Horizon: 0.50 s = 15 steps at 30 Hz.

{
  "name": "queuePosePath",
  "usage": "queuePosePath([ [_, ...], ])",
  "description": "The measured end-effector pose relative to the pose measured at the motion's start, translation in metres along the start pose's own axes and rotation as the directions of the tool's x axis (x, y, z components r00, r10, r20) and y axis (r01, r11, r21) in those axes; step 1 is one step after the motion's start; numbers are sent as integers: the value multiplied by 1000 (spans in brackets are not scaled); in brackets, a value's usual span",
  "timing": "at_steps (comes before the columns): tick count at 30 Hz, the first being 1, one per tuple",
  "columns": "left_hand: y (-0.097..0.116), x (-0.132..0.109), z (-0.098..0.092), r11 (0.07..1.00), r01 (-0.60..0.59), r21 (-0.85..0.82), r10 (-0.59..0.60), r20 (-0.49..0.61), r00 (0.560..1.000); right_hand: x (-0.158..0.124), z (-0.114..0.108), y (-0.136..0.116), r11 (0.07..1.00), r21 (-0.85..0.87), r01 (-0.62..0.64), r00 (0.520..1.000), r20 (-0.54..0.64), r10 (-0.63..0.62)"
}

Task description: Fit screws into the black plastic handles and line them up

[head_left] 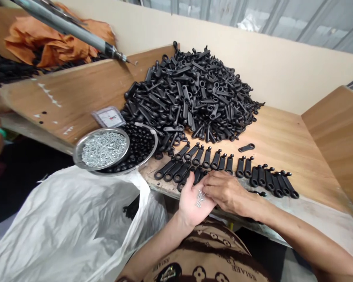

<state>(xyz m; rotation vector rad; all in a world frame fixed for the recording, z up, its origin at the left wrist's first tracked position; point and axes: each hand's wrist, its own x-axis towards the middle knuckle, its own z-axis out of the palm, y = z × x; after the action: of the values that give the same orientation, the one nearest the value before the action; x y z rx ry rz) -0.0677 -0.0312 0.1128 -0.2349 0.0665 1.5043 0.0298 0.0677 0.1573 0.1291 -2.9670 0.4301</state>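
Left hand (192, 205) held palm up, open, fingers spread; small steel screws (200, 198) lying loose on palm, long axes slanting across it. Right hand (228, 192) half curled just right of screws, nearer arm to them; hold on anything not shown. Black levers (207, 158) laid in rows just beyond hands, long axes toward body. Heaped black levers (188, 90) behind rows; steel bowl (75, 154) of screws far left.
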Motion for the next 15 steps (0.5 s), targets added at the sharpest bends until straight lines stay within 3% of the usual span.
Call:
queuePosePath([
  [9,26,1,-9,999,-13,-39,16,70,997,26,3,2,988,-18,153,987,57,-151],
  [12,37,2,-12,997,-43,-67,48,83,995,46,-8,26,996,47,75,997,-40,-73],
  [15,47,0,-15,998,-53,-44,55,42,998,76,-16,70,997,-9,-78,987,-143,76],
])
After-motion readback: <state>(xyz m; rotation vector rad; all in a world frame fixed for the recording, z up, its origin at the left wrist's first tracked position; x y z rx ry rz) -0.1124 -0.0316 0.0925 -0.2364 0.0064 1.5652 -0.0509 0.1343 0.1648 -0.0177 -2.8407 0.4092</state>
